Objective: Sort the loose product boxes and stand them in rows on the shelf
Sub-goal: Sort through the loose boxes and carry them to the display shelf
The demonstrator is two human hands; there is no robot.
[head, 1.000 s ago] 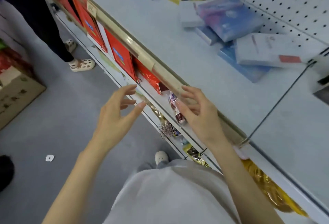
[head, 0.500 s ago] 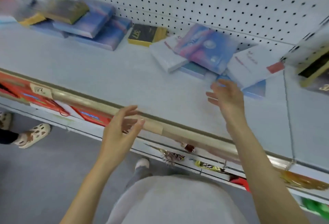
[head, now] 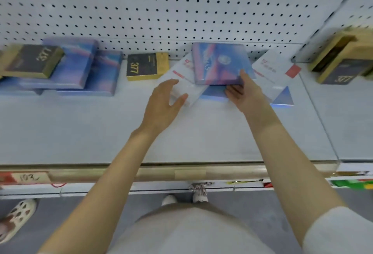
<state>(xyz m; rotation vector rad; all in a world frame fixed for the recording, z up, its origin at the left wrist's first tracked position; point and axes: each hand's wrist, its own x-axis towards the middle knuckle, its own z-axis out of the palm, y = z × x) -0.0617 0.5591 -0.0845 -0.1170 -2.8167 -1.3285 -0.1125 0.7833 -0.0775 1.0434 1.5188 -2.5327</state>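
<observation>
My right fingers [head: 232,92] pinch the near corner of a flat blue-pink box [head: 220,64], lying askew atop a white box [head: 182,70] that reaches under my left fingers [head: 171,84]. A second white box [head: 272,72] lies flat just right of my right fingers.

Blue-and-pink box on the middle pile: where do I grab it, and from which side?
Take its near right corner, coming from the front. The blue-and-pink box lies flat atop the white box, near edge raised off the shelf, leaving room beneath; its far edge sits by the pegboard. The right hand pinches there, thumb on top.
</observation>
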